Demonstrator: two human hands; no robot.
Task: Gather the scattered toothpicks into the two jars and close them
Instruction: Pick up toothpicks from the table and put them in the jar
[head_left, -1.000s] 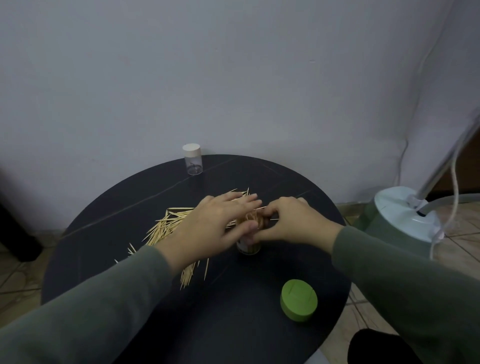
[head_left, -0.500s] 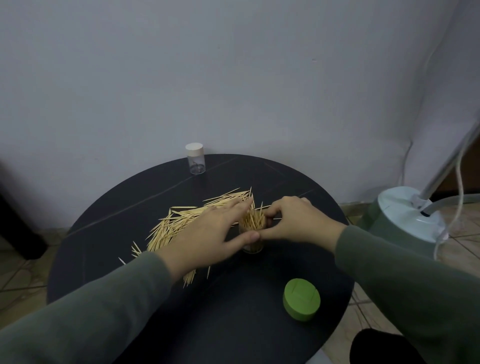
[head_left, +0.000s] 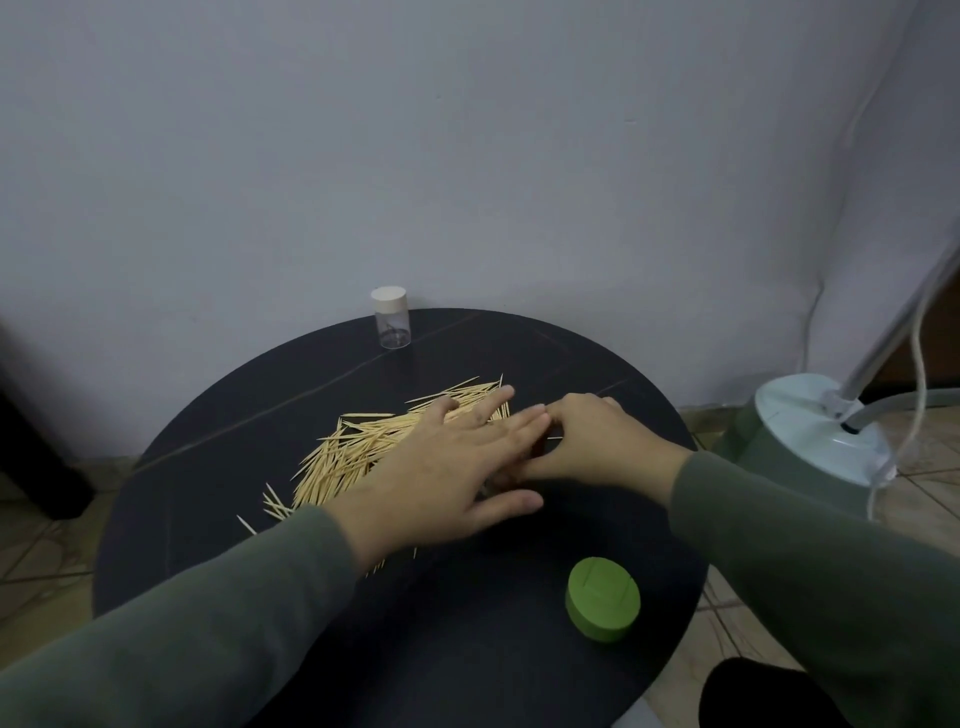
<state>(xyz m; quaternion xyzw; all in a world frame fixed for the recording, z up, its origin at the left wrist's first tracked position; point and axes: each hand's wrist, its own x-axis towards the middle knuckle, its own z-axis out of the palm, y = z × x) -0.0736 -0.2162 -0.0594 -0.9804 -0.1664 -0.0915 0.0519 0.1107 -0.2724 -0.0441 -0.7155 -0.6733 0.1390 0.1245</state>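
A heap of scattered toothpicks (head_left: 353, 452) lies on the round black table (head_left: 208, 493), left of centre. My left hand (head_left: 447, 467) is spread flat with straight fingers over the right end of the heap and over the open jar, which it hides. My right hand (head_left: 597, 441) sits right beside it with curled fingers, its thumb reaching under my left palm to where the jar stands. A green lid (head_left: 602, 597) lies alone on the table near the front right. A small clear jar with a white cap (head_left: 390, 319) stands closed at the table's far edge.
A grey wall rises just behind the table. To the right, on the tiled floor, stands a green and white appliance base (head_left: 810, 447) with a pole and hoses. A dark object sits on the floor at the far left.
My left hand has moved up and flattened over the open jar, hiding it and the toothpicks that stuck out of it. My right hand has stayed at the jar.
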